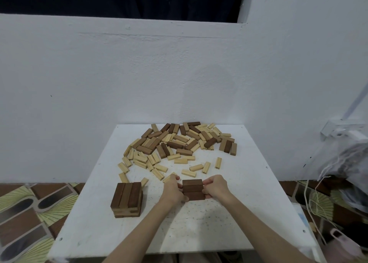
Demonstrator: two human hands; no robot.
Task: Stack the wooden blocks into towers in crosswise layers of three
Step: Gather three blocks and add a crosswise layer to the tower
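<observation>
A layer of three dark brown blocks (193, 189) lies side by side near the middle of the white table (249, 213). My left hand (172, 191) grips its left ends and my right hand (216, 186) grips its right ends, squeezing the three together. To the left stands a short tower of dark blocks (127, 200) in crosswise layers, with three blocks on top. A big loose heap of light and dark wooden blocks (179, 143) covers the far half of the table.
Several pale blocks (155, 171) lie scattered just beyond my hands. The table stands against a white wall. A tangle of plastic bags and cords (342, 163) hangs at the right. A patterned floor (25, 213) shows on both sides.
</observation>
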